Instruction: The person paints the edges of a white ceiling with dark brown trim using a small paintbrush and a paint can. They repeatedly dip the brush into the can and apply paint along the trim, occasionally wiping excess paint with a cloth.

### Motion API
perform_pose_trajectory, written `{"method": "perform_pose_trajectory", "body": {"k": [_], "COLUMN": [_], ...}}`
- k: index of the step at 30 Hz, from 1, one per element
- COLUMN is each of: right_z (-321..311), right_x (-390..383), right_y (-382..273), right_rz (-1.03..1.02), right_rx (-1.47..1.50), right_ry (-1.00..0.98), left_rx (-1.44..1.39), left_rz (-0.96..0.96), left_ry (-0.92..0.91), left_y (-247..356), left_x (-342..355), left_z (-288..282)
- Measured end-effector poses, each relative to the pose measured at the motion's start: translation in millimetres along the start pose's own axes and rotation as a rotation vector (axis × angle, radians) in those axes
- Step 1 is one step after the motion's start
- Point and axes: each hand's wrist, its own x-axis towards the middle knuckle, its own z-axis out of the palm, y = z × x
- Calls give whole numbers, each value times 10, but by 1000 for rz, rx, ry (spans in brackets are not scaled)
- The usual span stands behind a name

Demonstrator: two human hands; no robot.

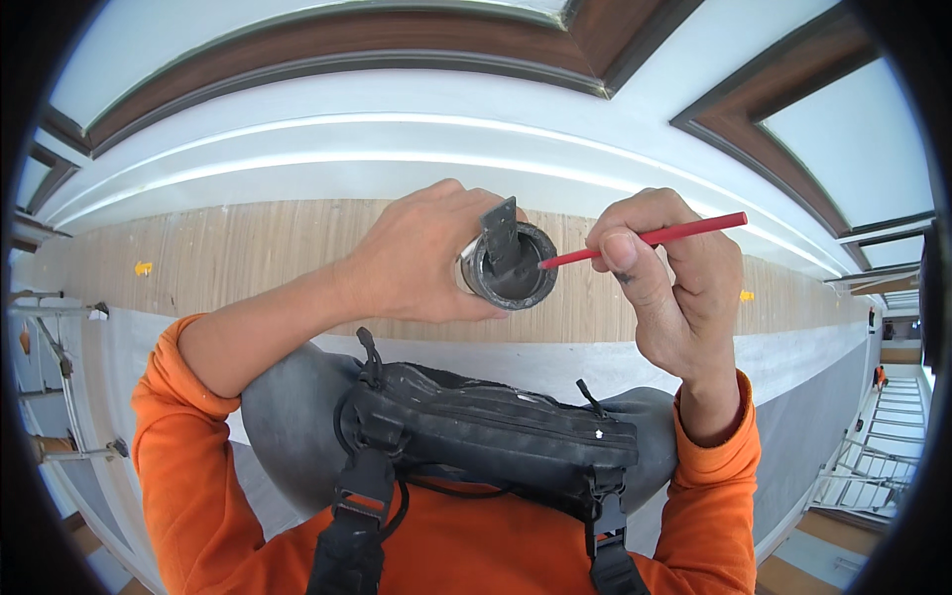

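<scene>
I am holding a short round dark-grey cylinder with a thick rim and a hollow face (512,266) in my left hand (421,258), fingers and thumb wrapped closed round its body so that the open end is facing up at me. A flat grey metal tab (501,234) is sticking up from inside the ring, tilted a little to the left. The rim is looking dull and scuffed, like worn rubber or cast metal, and a paler band is showing where the cylinder is disappearing into my palm.

My right hand (666,288) is pinching a slim red pencil (645,239) between thumb and curled fingers, closed tight on it. The pencil is slanting down to the left, and its tip is touching the inner right edge of the ring.

Both of my arms are in bright orange sleeves (188,466). A black fabric pouch with webbing straps and plastic buckles (491,436) is sitting on my chest, just below the hands, over grey cloth.

Behind the hands, a band of pale wood-grain panelling (248,248) is running from the left edge to the right, with small yellow marks on it. Beyond it, white curved mouldings (397,139) and dark brown frames (327,50) are enclosing light panels. Metal scaffolding (59,397) is standing at the far left and a stepped frame at the lower right corner.
</scene>
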Motion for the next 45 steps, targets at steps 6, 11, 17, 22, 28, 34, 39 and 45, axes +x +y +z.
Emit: {"method": "perform_pose_trajectory", "body": {"k": [6,11,17,22,28,34,39,45], "right_z": [-100,-219,-234,-310,-175,-90,-76,-202], "right_x": [-30,-24,66,182,189,183,307,472], "right_y": [26,27,160,476,652,854,703,597], "right_rz": [-37,-38,214,426,605,634,487,174], "right_rx": [19,133,374,783,1055,1150,1012,499], "right_ry": [90,121,380,526,501,478,573,693], "left_rx": [35,32,6,40,36,14,-42,-50], "left_rz": [-24,-123,-198,-273,-216,-250,-366,-389], "left_ry": [-19,17,167,211,340,354,330,358], "left_y": [58,35,143,244,87,-33,40,-22], "left_x": [24,12,182,445,413,376,578,950], "left_z": [16,-20,-206,-371,-290,-277,-398,-435]}}
